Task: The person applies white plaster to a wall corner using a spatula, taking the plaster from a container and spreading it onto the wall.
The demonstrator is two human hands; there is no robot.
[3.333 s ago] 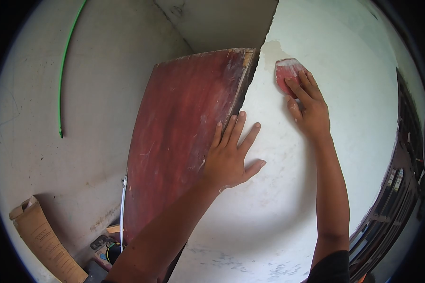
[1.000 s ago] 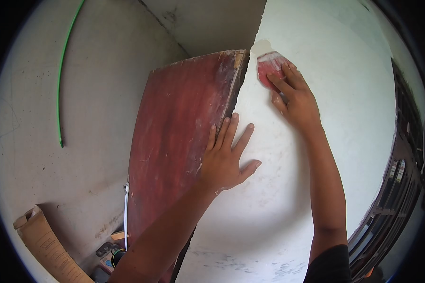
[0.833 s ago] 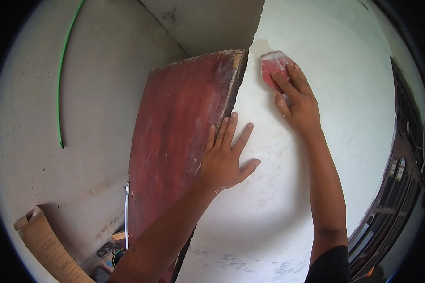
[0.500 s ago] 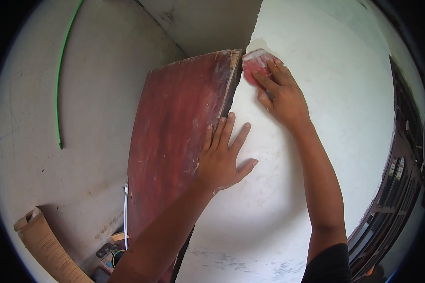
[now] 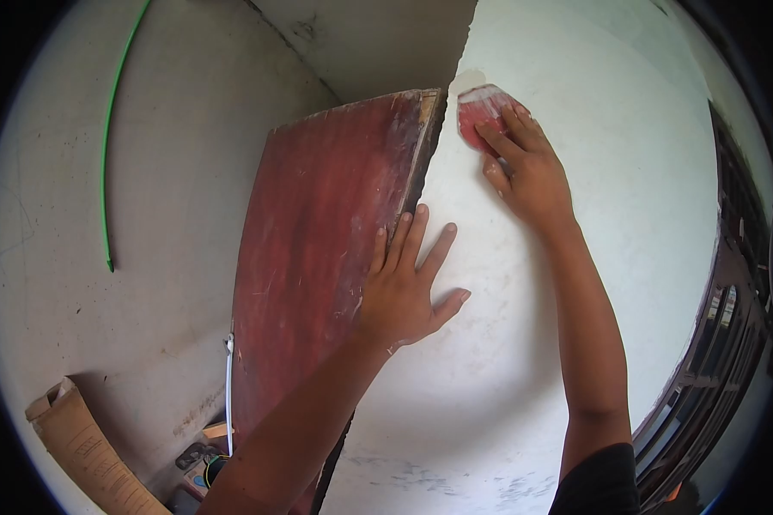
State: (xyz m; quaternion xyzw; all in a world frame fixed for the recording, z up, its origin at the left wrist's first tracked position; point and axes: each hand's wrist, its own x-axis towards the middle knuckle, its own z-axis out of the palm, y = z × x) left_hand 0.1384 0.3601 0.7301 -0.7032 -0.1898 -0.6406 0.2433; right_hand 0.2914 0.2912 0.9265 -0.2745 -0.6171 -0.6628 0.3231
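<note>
The right hand (image 5: 532, 176) holds a red pad (image 5: 481, 113) (white-smeared on top) against the wall (image 5: 640, 223). The left hand (image 5: 401, 300) is spread wide.

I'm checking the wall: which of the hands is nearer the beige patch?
Right. The right hand is just below and right of the beige patch, on the red tool; the left hand is well below, at the edge of the door.

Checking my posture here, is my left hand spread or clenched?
Spread. The left hand has its fingers straight and fanned apart, with the thumb out to the side over the white wall.
</note>
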